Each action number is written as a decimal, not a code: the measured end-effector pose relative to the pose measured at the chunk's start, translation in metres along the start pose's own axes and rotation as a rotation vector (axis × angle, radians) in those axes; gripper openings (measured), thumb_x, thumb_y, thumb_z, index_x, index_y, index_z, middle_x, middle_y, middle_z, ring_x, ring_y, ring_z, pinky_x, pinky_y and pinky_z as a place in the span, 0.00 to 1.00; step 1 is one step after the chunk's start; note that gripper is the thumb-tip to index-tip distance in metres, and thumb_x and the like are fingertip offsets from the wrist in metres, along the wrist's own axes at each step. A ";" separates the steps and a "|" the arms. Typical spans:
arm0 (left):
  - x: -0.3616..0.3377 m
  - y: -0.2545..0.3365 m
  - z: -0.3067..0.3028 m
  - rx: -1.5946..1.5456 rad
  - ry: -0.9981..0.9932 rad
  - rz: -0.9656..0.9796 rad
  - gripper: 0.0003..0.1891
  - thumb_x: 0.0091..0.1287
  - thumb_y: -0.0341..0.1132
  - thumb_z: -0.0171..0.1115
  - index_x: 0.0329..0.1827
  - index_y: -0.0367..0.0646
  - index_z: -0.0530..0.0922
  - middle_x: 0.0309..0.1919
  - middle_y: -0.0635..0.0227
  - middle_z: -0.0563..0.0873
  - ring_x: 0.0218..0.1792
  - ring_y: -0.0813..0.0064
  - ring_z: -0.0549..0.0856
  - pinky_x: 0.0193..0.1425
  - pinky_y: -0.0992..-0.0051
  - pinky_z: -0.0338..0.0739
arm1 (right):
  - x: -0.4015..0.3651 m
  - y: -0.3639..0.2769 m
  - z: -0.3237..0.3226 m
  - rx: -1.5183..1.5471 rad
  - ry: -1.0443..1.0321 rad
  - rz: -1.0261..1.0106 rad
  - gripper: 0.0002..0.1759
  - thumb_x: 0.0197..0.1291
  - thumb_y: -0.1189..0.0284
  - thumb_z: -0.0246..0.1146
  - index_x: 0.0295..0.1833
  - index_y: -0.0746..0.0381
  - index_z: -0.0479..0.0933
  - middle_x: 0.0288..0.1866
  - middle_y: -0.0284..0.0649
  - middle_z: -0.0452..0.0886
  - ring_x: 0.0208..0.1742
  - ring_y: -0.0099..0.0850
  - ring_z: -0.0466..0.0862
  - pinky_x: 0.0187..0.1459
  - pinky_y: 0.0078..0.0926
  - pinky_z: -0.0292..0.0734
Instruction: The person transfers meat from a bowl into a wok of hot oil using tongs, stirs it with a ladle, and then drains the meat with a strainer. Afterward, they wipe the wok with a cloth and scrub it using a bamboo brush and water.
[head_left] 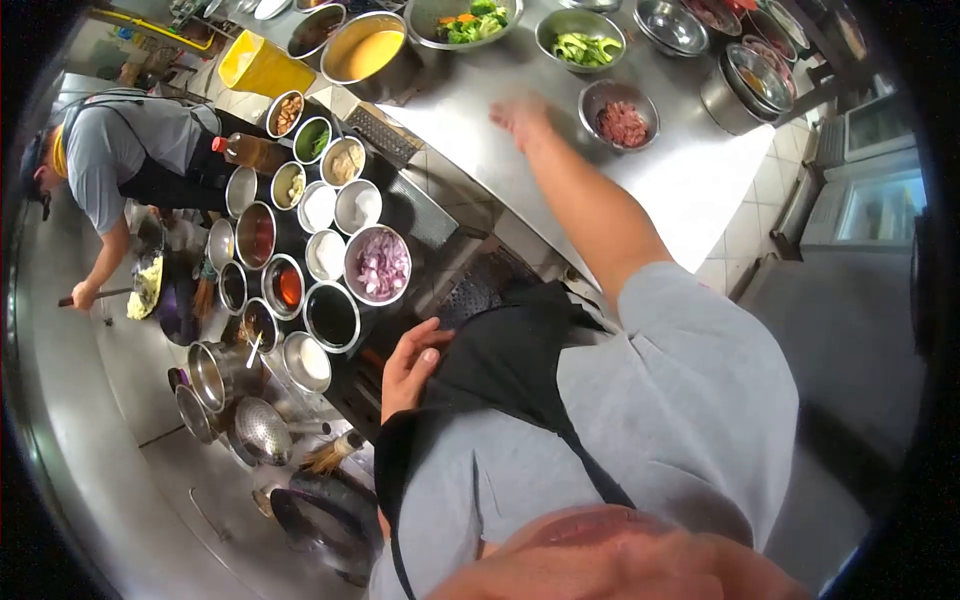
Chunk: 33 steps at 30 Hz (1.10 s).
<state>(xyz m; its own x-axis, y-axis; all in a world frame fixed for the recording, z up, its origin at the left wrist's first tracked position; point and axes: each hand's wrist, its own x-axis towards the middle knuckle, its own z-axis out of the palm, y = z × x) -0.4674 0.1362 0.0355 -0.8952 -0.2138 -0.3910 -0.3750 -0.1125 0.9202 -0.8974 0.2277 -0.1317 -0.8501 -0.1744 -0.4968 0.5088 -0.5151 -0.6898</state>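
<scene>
My right hand (515,112), smeared by motion, reaches over the steel table, and I cannot make out its fingers. A steel bowl of raw sliced meat (622,124) sits on the table beside that forearm. Beyond the hand are a bowl of sliced green vegetables (585,48) and a bowl of broccoli and carrot (468,24). My left hand (410,362) is by the black apron (500,365) at my waist, its fingers loosely apart and holding nothing I can see. Closest to it is a bowl of chopped red onion (378,265).
Left of me stand several tins of sauces and seasonings, with a dark sauce pot (332,316) nearest. A perforated ladle (263,430) and a wok (325,525) lie lower down. At far left a co-worker (140,150) works at a wok. A yellow bin (262,65) stands behind.
</scene>
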 end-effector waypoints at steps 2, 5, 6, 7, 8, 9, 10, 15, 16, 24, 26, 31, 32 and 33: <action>0.005 0.002 0.001 0.026 -0.006 0.003 0.24 0.68 0.36 0.58 0.66 0.38 0.70 0.54 0.59 0.82 0.56 0.71 0.79 0.63 0.73 0.68 | 0.012 -0.037 0.010 0.098 0.163 0.007 0.30 0.67 0.55 0.58 0.62 0.67 0.65 0.54 0.52 0.76 0.49 0.44 0.83 0.44 0.45 0.84; 0.011 0.004 0.001 0.045 -0.013 -0.027 0.23 0.69 0.35 0.57 0.66 0.37 0.70 0.54 0.59 0.82 0.56 0.72 0.79 0.62 0.74 0.68 | 0.030 -0.059 0.023 0.273 0.495 -0.168 0.27 0.67 0.61 0.57 0.63 0.67 0.63 0.55 0.53 0.76 0.51 0.46 0.82 0.43 0.47 0.84; 0.013 0.004 0.002 0.051 -0.008 -0.018 0.23 0.69 0.34 0.57 0.66 0.37 0.70 0.54 0.59 0.82 0.56 0.72 0.78 0.62 0.74 0.68 | 0.046 -0.058 0.015 0.272 0.492 -0.165 0.27 0.67 0.61 0.57 0.63 0.67 0.63 0.55 0.53 0.76 0.51 0.46 0.82 0.43 0.47 0.84; 0.013 0.004 0.002 0.056 -0.003 -0.009 0.23 0.69 0.34 0.57 0.66 0.37 0.70 0.54 0.59 0.82 0.55 0.73 0.78 0.62 0.75 0.68 | 0.069 -0.052 0.000 0.268 0.498 -0.230 0.25 0.66 0.64 0.56 0.62 0.67 0.65 0.54 0.52 0.76 0.50 0.45 0.81 0.43 0.47 0.84; 0.014 0.005 0.002 0.053 0.002 -0.010 0.23 0.69 0.34 0.57 0.66 0.37 0.70 0.54 0.59 0.82 0.55 0.73 0.78 0.62 0.75 0.68 | 0.072 -0.051 -0.003 0.262 0.503 -0.296 0.23 0.65 0.67 0.54 0.61 0.67 0.66 0.53 0.50 0.77 0.49 0.43 0.81 0.43 0.46 0.84; 0.015 0.006 0.003 0.038 0.006 -0.003 0.23 0.69 0.34 0.57 0.66 0.38 0.70 0.54 0.59 0.82 0.55 0.73 0.78 0.61 0.75 0.68 | 0.074 -0.046 -0.004 0.257 0.499 -0.293 0.23 0.65 0.67 0.54 0.61 0.67 0.66 0.53 0.50 0.77 0.49 0.43 0.81 0.43 0.46 0.84; 0.016 0.006 0.003 0.021 0.009 0.003 0.22 0.69 0.33 0.57 0.66 0.38 0.70 0.54 0.59 0.82 0.55 0.73 0.78 0.61 0.75 0.69 | 0.065 -0.044 -0.004 0.267 0.478 -0.276 0.20 0.63 0.68 0.54 0.58 0.67 0.68 0.51 0.48 0.77 0.48 0.41 0.81 0.42 0.42 0.84; 0.020 0.004 -0.002 0.010 0.015 -0.008 0.22 0.70 0.34 0.56 0.66 0.39 0.71 0.54 0.61 0.82 0.54 0.74 0.79 0.60 0.75 0.69 | -0.014 -0.026 -0.005 0.114 0.425 -0.243 0.14 0.60 0.70 0.54 0.50 0.65 0.73 0.46 0.43 0.76 0.44 0.35 0.81 0.40 0.35 0.83; 0.019 0.005 -0.002 0.015 0.010 -0.023 0.22 0.70 0.34 0.56 0.66 0.39 0.71 0.54 0.61 0.82 0.54 0.74 0.79 0.60 0.75 0.69 | -0.031 -0.019 -0.011 0.051 0.382 -0.249 0.14 0.60 0.71 0.54 0.49 0.66 0.72 0.45 0.43 0.76 0.43 0.35 0.81 0.40 0.35 0.84; 0.007 -0.006 -0.003 -0.125 0.059 0.009 0.21 0.70 0.33 0.56 0.65 0.37 0.71 0.53 0.59 0.82 0.55 0.73 0.79 0.60 0.75 0.70 | -0.051 -0.019 -0.040 -0.076 0.140 -0.233 0.13 0.62 0.71 0.55 0.48 0.68 0.71 0.47 0.47 0.76 0.44 0.35 0.82 0.38 0.33 0.84; 0.004 -0.004 -0.004 -0.103 0.067 0.013 0.21 0.70 0.33 0.56 0.65 0.37 0.71 0.53 0.59 0.82 0.55 0.72 0.79 0.61 0.75 0.70 | -0.044 -0.018 -0.055 -0.138 0.077 -0.157 0.14 0.63 0.68 0.56 0.48 0.68 0.71 0.46 0.46 0.77 0.42 0.36 0.83 0.38 0.32 0.83; 0.000 -0.007 -0.009 -0.086 0.067 0.016 0.21 0.70 0.34 0.56 0.65 0.36 0.71 0.53 0.58 0.82 0.55 0.71 0.79 0.62 0.74 0.69 | -0.098 -0.014 -0.082 -0.302 -0.126 0.026 0.25 0.66 0.53 0.58 0.54 0.64 0.68 0.49 0.44 0.77 0.40 0.37 0.83 0.35 0.32 0.81; -0.001 -0.006 -0.009 -0.096 0.079 0.010 0.21 0.70 0.34 0.56 0.65 0.37 0.71 0.53 0.58 0.82 0.55 0.71 0.79 0.62 0.75 0.69 | -0.109 -0.015 -0.091 -0.304 -0.120 0.026 0.25 0.66 0.53 0.58 0.54 0.64 0.68 0.49 0.44 0.77 0.40 0.37 0.83 0.35 0.32 0.81; -0.002 -0.007 -0.010 -0.105 0.095 0.007 0.21 0.69 0.34 0.56 0.64 0.37 0.71 0.53 0.58 0.83 0.55 0.71 0.79 0.62 0.75 0.69 | -0.120 -0.018 -0.098 -0.235 0.068 -0.012 0.25 0.66 0.53 0.58 0.54 0.64 0.68 0.48 0.44 0.77 0.40 0.37 0.83 0.34 0.33 0.81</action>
<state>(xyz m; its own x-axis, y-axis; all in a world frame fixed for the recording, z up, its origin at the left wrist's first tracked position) -0.4608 0.1277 0.0300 -0.8690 -0.3053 -0.3893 -0.3370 -0.2107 0.9176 -0.7912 0.3400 -0.1115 -0.8494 -0.1081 -0.5166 0.5228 -0.3056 -0.7957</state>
